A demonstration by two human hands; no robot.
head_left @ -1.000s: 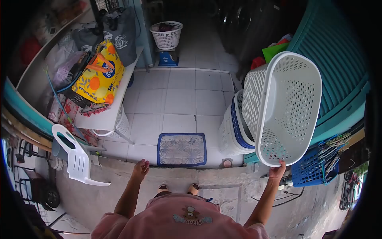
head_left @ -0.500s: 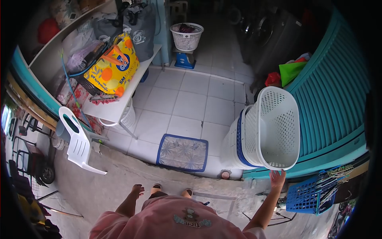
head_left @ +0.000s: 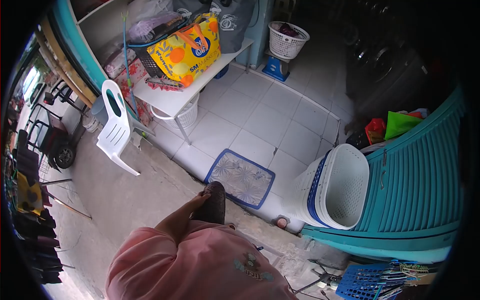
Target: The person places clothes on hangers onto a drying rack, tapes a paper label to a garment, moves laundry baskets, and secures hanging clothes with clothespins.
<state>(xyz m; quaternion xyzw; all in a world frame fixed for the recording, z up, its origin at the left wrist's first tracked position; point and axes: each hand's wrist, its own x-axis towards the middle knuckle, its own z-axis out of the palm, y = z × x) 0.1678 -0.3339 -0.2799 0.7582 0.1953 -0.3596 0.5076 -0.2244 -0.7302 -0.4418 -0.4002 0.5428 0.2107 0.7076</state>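
Observation:
My left hand (head_left: 201, 198) rests against my raised knee (head_left: 215, 192), which is covered in dark patterned cloth. Its fingers lie along the leg and hold nothing. My right hand is out of view, somewhere past the front of my pink shirt (head_left: 200, 260). To the right a stack of white laundry baskets (head_left: 327, 192) leans on its side by the teal louvred door (head_left: 415, 185), a blue one (head_left: 314, 195) nested among them. Below the door's edge a blue basket (head_left: 356, 282) carries several hangers (head_left: 400, 272).
A blue-edged doormat (head_left: 241, 177) lies at the doorway on white tiles. At left are a white plastic chair (head_left: 117, 127) and a table (head_left: 167, 102) bearing a yellow shopping bag (head_left: 187, 52). Further back, a white basket (head_left: 287, 42) sits on a blue scale (head_left: 276, 69).
My right hand has left the stack's rim and gone out of view. The front basket sits deeper in the stack. One knee has come up under my left hand, and the view has turned.

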